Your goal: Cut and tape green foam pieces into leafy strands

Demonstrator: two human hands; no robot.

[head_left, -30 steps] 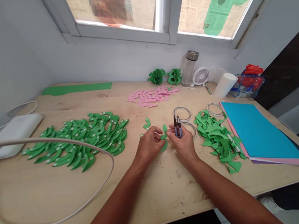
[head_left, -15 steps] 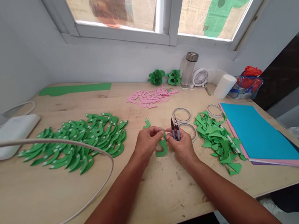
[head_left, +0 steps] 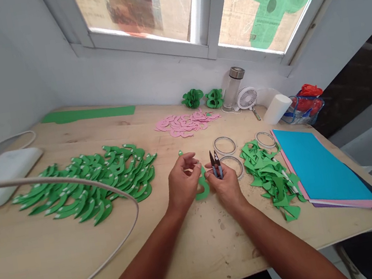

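My right hand (head_left: 228, 184) is closed around small thread snips (head_left: 216, 165), their dark blades pointing up and slightly apart. Its thumb and fingertip are at the edge of a curved green paper cutout (head_left: 202, 190), seemingly pinching it. My left hand (head_left: 183, 183) is on the other side of that cutout, thumb and forefinger brought together at the tips, the other fingers loosely curled. Whatever is between those tips is too small to name. Another green cutout (head_left: 180, 153) is partly hidden behind my left hand. Rolls of narrow tape (head_left: 224, 145) lie just beyond my right hand.
Green cutouts with white tabs (head_left: 90, 184) are heaped at left, behind a looping white cable (head_left: 137, 209). Green scraps (head_left: 272, 177) and coloured sheets (head_left: 318, 165) lie right. Pink cutouts (head_left: 187, 124), a bottle (head_left: 232, 89) and a small fan (head_left: 246, 98) are at the back.
My left hand has drawn slightly away from my right, its fingers lifting. The green cutout stays by my right hand, which still holds the snips. The view has shifted slightly.
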